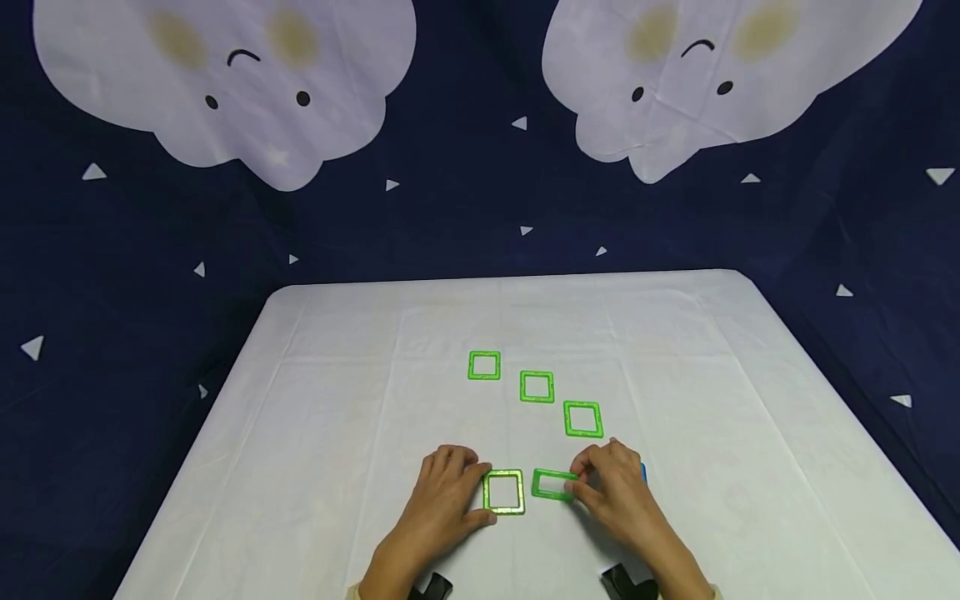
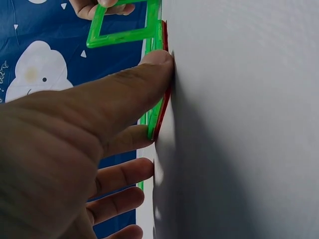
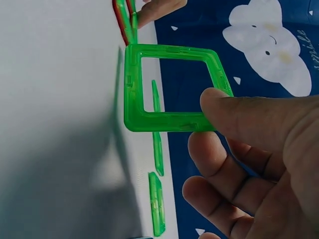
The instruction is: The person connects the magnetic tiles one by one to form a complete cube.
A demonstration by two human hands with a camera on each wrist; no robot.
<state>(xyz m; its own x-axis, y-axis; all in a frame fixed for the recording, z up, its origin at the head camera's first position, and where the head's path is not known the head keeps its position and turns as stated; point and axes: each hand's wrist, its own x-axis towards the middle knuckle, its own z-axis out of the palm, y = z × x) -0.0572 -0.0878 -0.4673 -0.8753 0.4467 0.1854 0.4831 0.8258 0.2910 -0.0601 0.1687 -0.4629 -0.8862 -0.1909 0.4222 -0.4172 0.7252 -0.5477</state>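
My left hand holds a green square magnetic tile, an open frame, by its left side, with the index finger at the upper corner and the thumb at the lower one. In the left wrist view a red layer shows directly beneath this green tile, against the white cloth. Between thumb and fingertips, my right hand pinches another green square tile by one side. That tile is tilted up, and its far edge is close to the left tile.
Three more green square tiles lie in a diagonal row on the white tablecloth: a far one, a middle one and a near one. A blue piece peeks out beside the right hand. Behind hangs a dark blue cloud-print curtain.
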